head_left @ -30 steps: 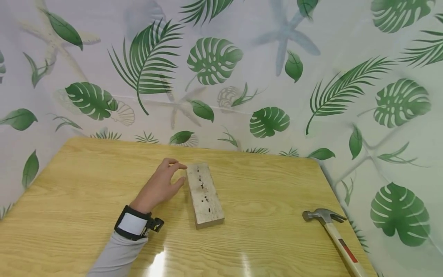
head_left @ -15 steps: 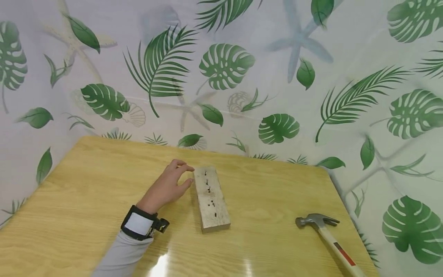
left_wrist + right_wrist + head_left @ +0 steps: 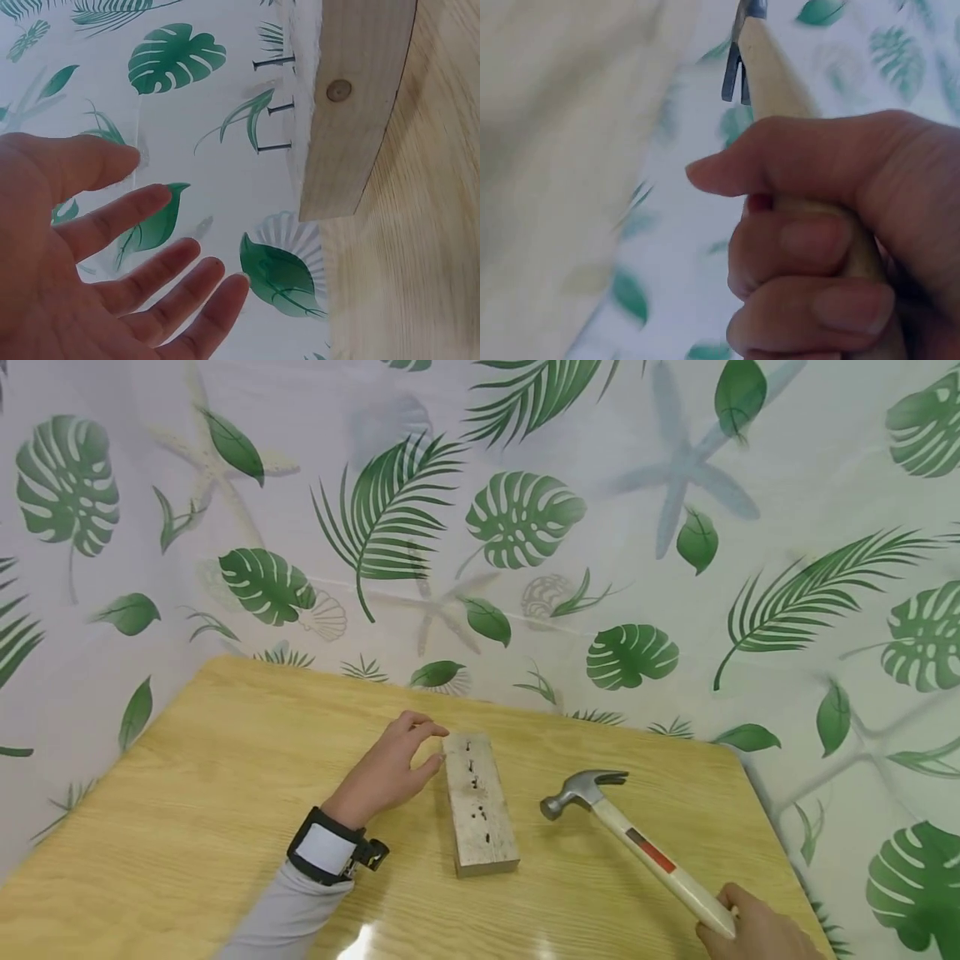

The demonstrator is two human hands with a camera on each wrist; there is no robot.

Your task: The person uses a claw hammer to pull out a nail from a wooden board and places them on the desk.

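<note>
My right hand grips a claw hammer near the end of its pale handle, the steel head lifted and pointing left. In the right wrist view, the fingers and thumb wrap round the handle, and the claw shows above. A wooden block lies on the table with several nails standing out of its top, some maybe only dark holes. Beside its far left edge, my left hand has relaxed, spread fingers and holds nothing. The left wrist view shows those fingers apart from the block.
The wood-grain table runs back to a white wall covering printed with green leaves. Its right edge passes close to my right hand. A strap with a small device sits on my left wrist.
My right hand has come into view and taken hold of the hammer, which has risen off the table and moved left toward the block. The left hand stays beside the block; the view has shifted left.
</note>
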